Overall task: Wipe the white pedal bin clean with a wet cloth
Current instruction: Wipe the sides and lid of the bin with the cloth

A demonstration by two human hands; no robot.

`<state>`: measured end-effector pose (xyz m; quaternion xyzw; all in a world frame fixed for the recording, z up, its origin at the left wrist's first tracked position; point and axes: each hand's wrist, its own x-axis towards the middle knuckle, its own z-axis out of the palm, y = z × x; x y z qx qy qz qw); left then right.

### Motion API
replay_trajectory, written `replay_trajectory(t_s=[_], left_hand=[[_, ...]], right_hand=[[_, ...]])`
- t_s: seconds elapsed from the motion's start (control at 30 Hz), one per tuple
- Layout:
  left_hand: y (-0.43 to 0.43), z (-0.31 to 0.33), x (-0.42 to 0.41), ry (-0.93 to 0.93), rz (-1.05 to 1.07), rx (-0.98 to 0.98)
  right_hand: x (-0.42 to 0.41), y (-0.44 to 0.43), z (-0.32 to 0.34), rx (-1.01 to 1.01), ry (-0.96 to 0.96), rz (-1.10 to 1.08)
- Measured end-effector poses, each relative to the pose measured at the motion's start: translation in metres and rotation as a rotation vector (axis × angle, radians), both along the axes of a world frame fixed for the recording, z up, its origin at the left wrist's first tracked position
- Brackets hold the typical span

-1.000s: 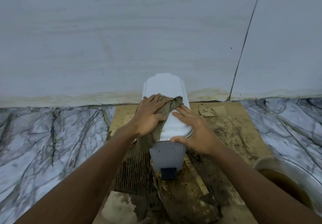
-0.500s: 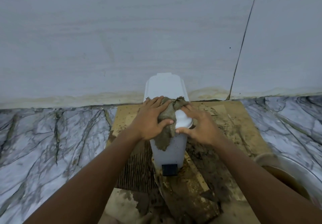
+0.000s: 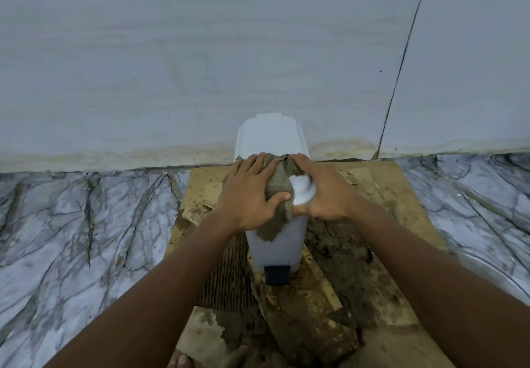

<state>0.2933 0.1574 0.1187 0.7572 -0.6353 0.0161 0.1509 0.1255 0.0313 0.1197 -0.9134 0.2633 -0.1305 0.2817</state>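
Fingers of the left hand (image 3: 250, 195) lie spread over the cloth (image 3: 279, 195), thumb curled under its near edge, pressing it onto the bin (image 3: 275, 241) lid. The right hand (image 3: 324, 192) is also closed on the cloth, its fingers gripping the far corner at 12 o'clock and its thumb on the lid rim. The bin stands upright on dirty cardboard (image 3: 372, 201) against the wall (image 3: 200, 52), its black pedal (image 3: 277, 274) at 6 o'clock. A metal basin (image 3: 493, 278) sits at 4 o'clock.
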Motion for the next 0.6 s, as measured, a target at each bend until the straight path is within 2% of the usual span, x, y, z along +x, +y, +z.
replay_trajectory(t_s=[0.13,0.23,0.33,0.53,0.6], left_hand=[[-0.008,0.003,-0.006,-0.037,-0.019,0.013],[0.01,0.006,0.019,0.04,-0.112,0.023],[0.029,0.008,0.032,0.131,-0.115,0.034],[-0.002,0.004,-0.003,-0.063,0.01,0.065],[-0.006,0.006,-0.004,-0.081,-0.018,0.104]], right_hand=[[-0.002,-0.005,0.0,0.027,-0.066,0.034],[-0.002,-0.002,-0.001,0.017,-0.054,0.041],[0.002,0.004,-0.002,0.001,-0.047,0.051],[-0.003,-0.001,0.004,0.032,-0.013,0.071],[-0.004,-0.003,0.006,0.049,-0.024,0.08]])
